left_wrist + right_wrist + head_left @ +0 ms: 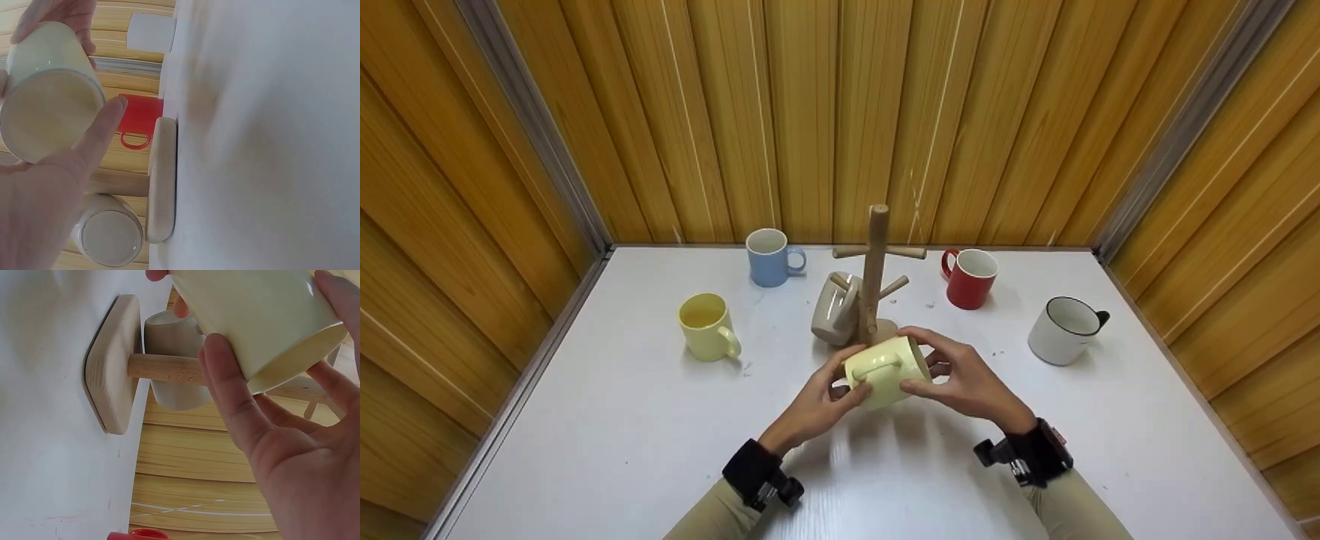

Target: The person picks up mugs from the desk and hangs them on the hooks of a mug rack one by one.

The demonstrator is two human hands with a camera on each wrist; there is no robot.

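A pale yellow-green mug lies on its side in the air, held between both hands in front of a wooden mug tree. My left hand grips its base end, thumb near the handle. At the rim end, my right hand pinches it between thumb and fingers. The handle faces up toward the head camera. A grey-beige mug hangs tilted on a lower peg at the tree's left. In the right wrist view the tree's wooden base stands on the table below the held mug.
A yellow mug and a blue mug stand upright on the white table at the left. To the right are a red mug and a white mug with a dark rim. Wood-patterned walls enclose the table's back and sides.
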